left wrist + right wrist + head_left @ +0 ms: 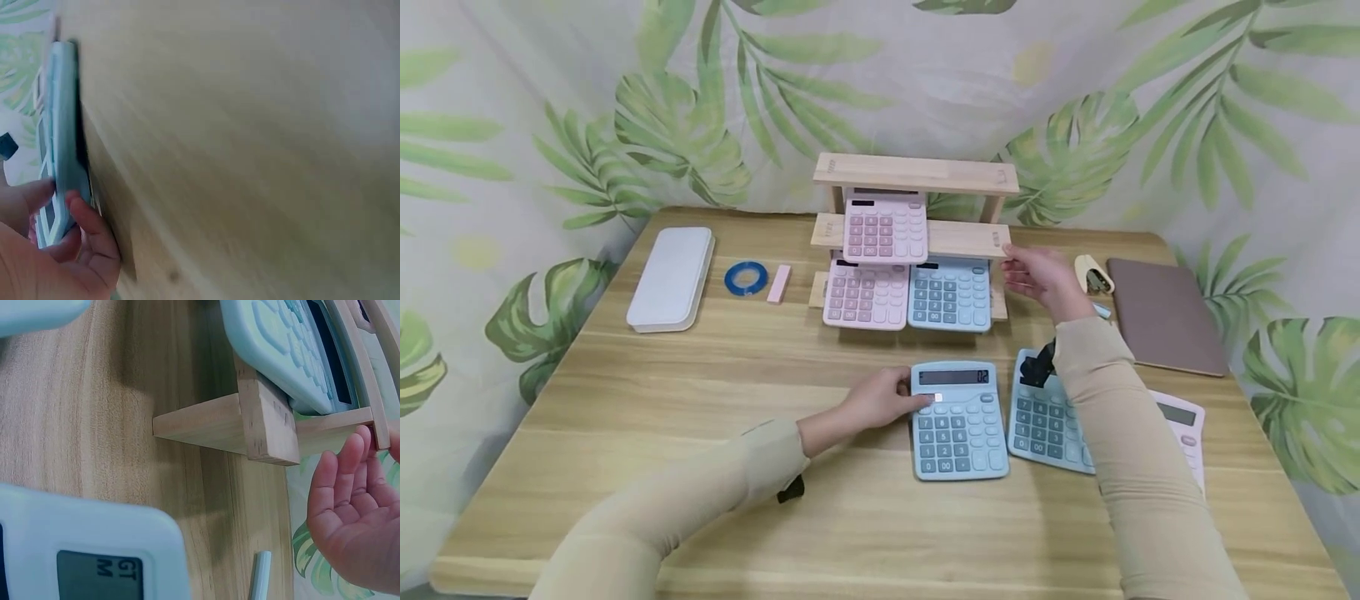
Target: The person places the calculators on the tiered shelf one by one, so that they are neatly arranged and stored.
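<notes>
My left hand (876, 402) grips the upper left edge of a blue calculator (955, 465), thumb on its face and fingers under its side. Its display shows digits. In the left wrist view the calculator (65, 112) is seen edge-on, close over the tabletop. My right hand (1041, 273) pinches the right end of the middle slat of a wooden tiered rack (917, 172), the thumb on top and the fingers below. A pink calculator (886, 229) leans on the rack's upper tier. On the lower tier, another pink calculator (865, 296) stands beside a blue one (950, 296).
Under the right forearm lie a blue calculator (1033, 429) and a pink one (1187, 433), both partly hidden. A stapler (1093, 275) and brown notebook (1165, 315) are at right. A white case (672, 279), blue tape roll (746, 278) and pink eraser-like block (779, 284) sit left.
</notes>
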A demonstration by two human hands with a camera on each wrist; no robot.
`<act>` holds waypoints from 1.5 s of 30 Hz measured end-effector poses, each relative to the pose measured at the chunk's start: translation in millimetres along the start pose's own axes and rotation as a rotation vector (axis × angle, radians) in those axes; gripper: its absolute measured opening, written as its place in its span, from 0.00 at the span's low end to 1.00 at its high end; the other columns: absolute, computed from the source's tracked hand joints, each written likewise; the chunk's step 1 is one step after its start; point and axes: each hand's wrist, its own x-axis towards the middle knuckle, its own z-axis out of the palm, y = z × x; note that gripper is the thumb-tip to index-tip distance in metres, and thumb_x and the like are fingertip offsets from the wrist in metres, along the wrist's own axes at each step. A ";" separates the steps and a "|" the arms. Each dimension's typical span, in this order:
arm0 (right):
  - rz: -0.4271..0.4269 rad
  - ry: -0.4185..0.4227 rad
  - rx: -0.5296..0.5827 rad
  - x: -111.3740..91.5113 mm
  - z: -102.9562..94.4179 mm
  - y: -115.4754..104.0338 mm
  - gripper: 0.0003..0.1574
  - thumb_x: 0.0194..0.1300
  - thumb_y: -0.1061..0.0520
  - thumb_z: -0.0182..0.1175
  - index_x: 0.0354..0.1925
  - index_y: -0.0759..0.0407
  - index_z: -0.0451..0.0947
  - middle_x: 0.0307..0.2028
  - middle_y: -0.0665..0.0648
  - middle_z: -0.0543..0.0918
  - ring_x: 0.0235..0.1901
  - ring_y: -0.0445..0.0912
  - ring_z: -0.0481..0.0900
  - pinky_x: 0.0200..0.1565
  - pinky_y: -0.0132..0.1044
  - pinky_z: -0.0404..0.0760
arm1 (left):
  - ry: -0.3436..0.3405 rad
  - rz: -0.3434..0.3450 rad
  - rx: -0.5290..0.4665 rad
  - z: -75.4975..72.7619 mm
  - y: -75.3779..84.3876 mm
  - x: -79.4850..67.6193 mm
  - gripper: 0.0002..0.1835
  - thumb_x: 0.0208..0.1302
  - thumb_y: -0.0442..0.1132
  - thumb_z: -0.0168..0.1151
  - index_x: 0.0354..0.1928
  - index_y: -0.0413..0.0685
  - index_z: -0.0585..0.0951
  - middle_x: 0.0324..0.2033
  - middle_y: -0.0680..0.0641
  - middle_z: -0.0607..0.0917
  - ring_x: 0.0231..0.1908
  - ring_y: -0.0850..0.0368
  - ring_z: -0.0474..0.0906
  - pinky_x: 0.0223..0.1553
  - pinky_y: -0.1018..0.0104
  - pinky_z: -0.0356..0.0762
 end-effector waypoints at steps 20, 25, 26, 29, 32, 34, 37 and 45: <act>0.012 -0.022 0.031 5.1 -4.8 3.5 0.14 0.62 0.47 0.58 0.39 0.55 0.72 0.20 0.46 0.81 0.22 0.37 0.79 0.32 0.29 0.82 | 0.146 -0.110 -0.593 -114.8 99.4 63.3 0.26 0.66 0.47 0.54 0.63 0.44 0.67 0.38 0.41 0.83 0.23 0.57 0.80 0.29 0.64 0.86; -0.007 0.008 -0.007 9.2 0.0 5.5 0.22 0.63 0.46 0.57 0.50 0.58 0.73 0.19 0.43 0.82 0.21 0.35 0.80 0.25 0.26 0.80 | 0.187 -0.185 -0.607 -128.8 111.8 92.4 0.25 0.68 0.46 0.52 0.63 0.43 0.67 0.39 0.40 0.84 0.21 0.59 0.80 0.32 0.66 0.85; -0.012 0.010 -0.010 9.6 0.4 5.4 0.25 0.64 0.46 0.56 0.54 0.59 0.72 0.19 0.43 0.83 0.21 0.35 0.80 0.26 0.26 0.81 | 0.196 -0.199 -0.608 -130.2 112.3 96.6 0.24 0.68 0.46 0.51 0.62 0.43 0.67 0.39 0.40 0.84 0.21 0.59 0.80 0.32 0.66 0.85; -0.017 0.015 -0.012 9.6 -1.0 4.5 0.32 0.64 0.46 0.56 0.62 0.60 0.67 0.20 0.42 0.83 0.22 0.35 0.80 0.31 0.28 0.82 | 0.230 -0.236 -0.612 -132.8 114.3 107.0 0.25 0.67 0.46 0.52 0.64 0.47 0.65 0.40 0.41 0.83 0.22 0.58 0.80 0.35 0.66 0.86; -0.016 0.014 -0.020 7.7 -2.2 3.5 0.34 0.65 0.46 0.55 0.64 0.61 0.64 0.21 0.42 0.83 0.26 0.37 0.80 0.37 0.30 0.83 | 0.268 -0.233 -0.601 -132.9 116.2 112.8 0.25 0.67 0.47 0.52 0.63 0.50 0.62 0.43 0.42 0.82 0.25 0.57 0.82 0.34 0.65 0.86; -0.018 0.010 -0.017 5.6 -2.3 2.7 0.34 0.65 0.46 0.54 0.64 0.60 0.64 0.22 0.42 0.82 0.28 0.38 0.80 0.40 0.31 0.84 | 0.290 -0.219 -0.617 -132.0 118.0 114.1 0.24 0.67 0.47 0.52 0.61 0.52 0.60 0.45 0.41 0.81 0.27 0.54 0.83 0.33 0.64 0.86; -0.023 -0.002 -0.008 2.9 -2.2 1.8 0.33 0.66 0.48 0.53 0.64 0.60 0.63 0.22 0.42 0.82 0.30 0.40 0.80 0.40 0.31 0.83 | 0.306 -0.188 -0.676 -128.9 121.4 112.8 0.24 0.68 0.44 0.51 0.61 0.51 0.57 0.48 0.40 0.78 0.30 0.53 0.84 0.33 0.64 0.86; -0.015 0.015 0.007 4.3 -2.0 4.1 0.26 0.68 0.51 0.50 0.61 0.59 0.66 0.23 0.44 0.82 0.26 0.39 0.80 0.39 0.32 0.84 | 0.325 -0.156 -0.710 -116.9 120.8 103.6 0.27 0.68 0.37 0.48 0.67 0.47 0.56 0.51 0.43 0.73 0.30 0.59 0.76 0.37 0.68 0.85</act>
